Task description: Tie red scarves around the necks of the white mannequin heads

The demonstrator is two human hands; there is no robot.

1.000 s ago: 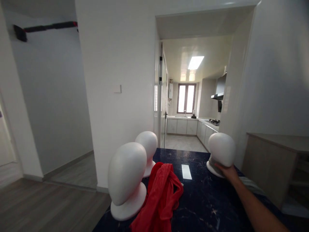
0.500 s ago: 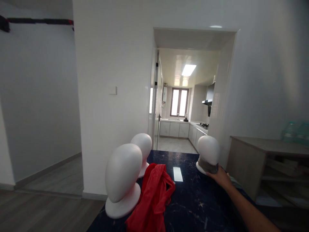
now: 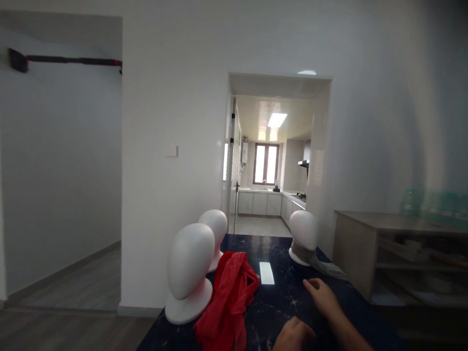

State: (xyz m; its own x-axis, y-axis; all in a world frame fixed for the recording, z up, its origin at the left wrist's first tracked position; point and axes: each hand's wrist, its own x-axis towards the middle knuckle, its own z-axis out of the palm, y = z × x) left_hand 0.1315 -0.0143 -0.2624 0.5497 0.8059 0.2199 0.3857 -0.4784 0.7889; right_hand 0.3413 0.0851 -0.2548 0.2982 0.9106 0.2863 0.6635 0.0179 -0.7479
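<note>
My right hand (image 3: 323, 297) is over the dark table, apart from the foam heads, with its fingers loosely bent and nothing visible in them. Low at the bottom edge, my left hand (image 3: 295, 335) shows its back and bent fingers, partly cut off; I see nothing in it. A white mannequin head (image 3: 303, 229) stands beyond my right hand, with a grey scarf (image 3: 325, 266) around its neck and trailing to the right. Left of my hands, a red scarf (image 3: 232, 297) lies crumpled beside a nearer white head (image 3: 192, 263) and a farther one (image 3: 214, 225).
The glossy dark blue table (image 3: 270, 312) reflects a bright rectangle. A wooden shelf unit (image 3: 353, 253) stands to the right, with blurred bottles (image 3: 409, 204) on top. Beyond the table, a doorway opens onto a kitchen with cabinets (image 3: 259, 202).
My right hand has let go of the grey scarf at the right head and drawn back toward me. My left hand has come into view at the bottom. The camera view has shifted.
</note>
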